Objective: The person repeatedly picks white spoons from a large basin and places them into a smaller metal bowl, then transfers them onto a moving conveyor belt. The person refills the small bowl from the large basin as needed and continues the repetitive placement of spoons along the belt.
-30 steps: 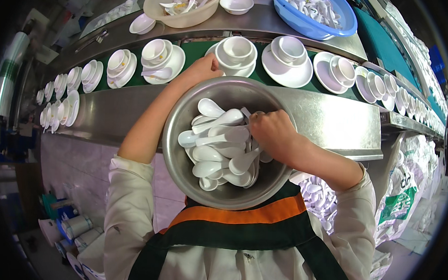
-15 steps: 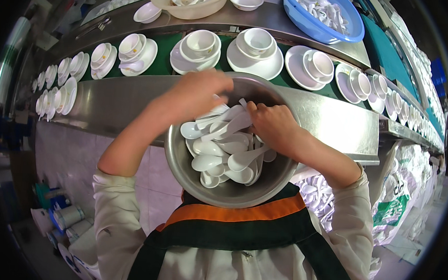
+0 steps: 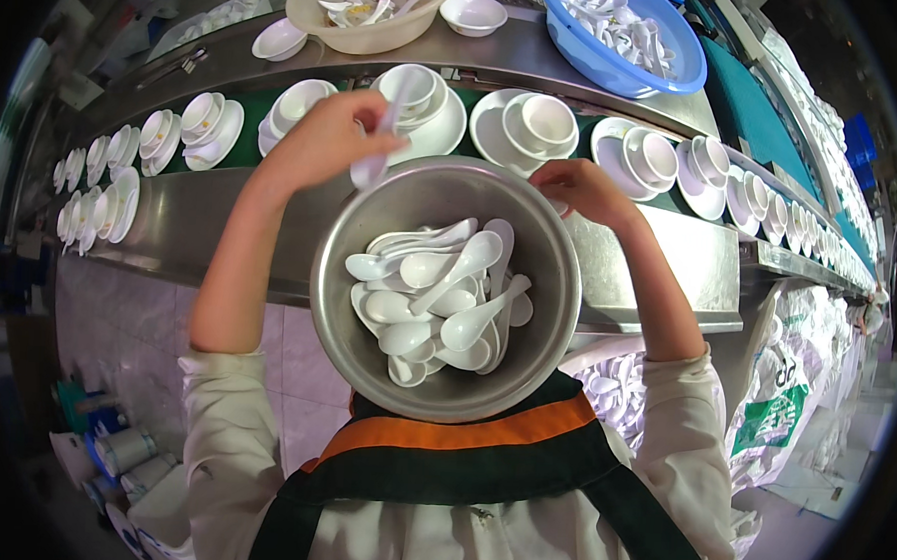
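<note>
My left hand (image 3: 326,143) is closed on a white spoon (image 3: 382,142), held beyond the far left rim of a deep steel bowl (image 3: 441,410). Inside the bowl lies a loose heap of white spoons (image 3: 430,301). Behind the spoon stands a stack of white bowls (image 3: 409,96) on a plate. My right hand (image 3: 585,189) is at the far right rim, close to another stack of bowls on a plate (image 3: 492,128). Its fingers are curled downward, and whatever is between them is hidden.
Place settings of stacked white crockery line a green belt (image 3: 244,149) behind a steel ledge (image 3: 659,264). Farther back stand a cream basin (image 3: 369,38) and a blue basin (image 3: 628,76) with spoons, plus loose bowls. A container of spoons (image 3: 607,390) sits low at right, near plastic sacks (image 3: 779,395).
Both hands have come out of the steel bowl to its far rim, the left now with a spoon. The crockery stacks have shifted left along the belt.
</note>
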`<act>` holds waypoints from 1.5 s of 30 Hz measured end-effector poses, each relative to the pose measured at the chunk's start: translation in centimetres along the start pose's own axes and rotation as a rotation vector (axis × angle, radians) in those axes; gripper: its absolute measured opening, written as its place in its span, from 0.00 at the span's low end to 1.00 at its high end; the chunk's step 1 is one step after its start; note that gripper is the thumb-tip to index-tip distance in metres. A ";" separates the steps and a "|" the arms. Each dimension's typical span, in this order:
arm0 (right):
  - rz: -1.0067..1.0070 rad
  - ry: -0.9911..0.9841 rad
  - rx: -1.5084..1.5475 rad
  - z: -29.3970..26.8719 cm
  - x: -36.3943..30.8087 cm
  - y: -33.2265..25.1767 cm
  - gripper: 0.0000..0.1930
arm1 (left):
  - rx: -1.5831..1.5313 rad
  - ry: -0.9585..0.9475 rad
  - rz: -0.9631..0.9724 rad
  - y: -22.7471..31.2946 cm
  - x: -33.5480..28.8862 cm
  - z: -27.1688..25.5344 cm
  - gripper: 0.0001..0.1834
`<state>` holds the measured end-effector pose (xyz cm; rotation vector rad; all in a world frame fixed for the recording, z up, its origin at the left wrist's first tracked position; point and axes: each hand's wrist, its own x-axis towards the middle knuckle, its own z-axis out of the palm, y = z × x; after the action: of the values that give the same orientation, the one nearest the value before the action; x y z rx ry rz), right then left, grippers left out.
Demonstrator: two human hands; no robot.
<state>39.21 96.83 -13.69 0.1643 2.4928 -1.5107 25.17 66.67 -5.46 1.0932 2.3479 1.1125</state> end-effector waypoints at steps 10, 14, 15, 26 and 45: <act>-0.123 0.313 -0.231 -2.0 3.0 1.8 0.15 | -0.025 0.251 -0.548 -11.5 5.5 5.0 0.20; -0.359 0.379 -0.276 -4.6 -0.1 -0.4 0.15 | -0.074 0.441 -0.544 -11.8 4.2 5.8 0.21; -0.397 0.371 -0.253 -5.3 -1.7 -1.1 0.14 | -0.081 0.510 -0.536 -11.7 4.2 6.4 0.22; -0.546 0.058 -0.689 -7.5 -11.2 2.1 0.08 | 0.698 0.544 -0.287 -7.7 5.1 8.8 0.13; -0.113 0.713 -0.732 -22.4 -13.0 19.5 0.13 | 0.228 -0.578 0.110 16.7 9.6 27.9 0.12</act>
<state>52.97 125.94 -17.26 0.5050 3.4748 -0.4989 42.98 95.10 -10.31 1.4103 1.9913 0.4676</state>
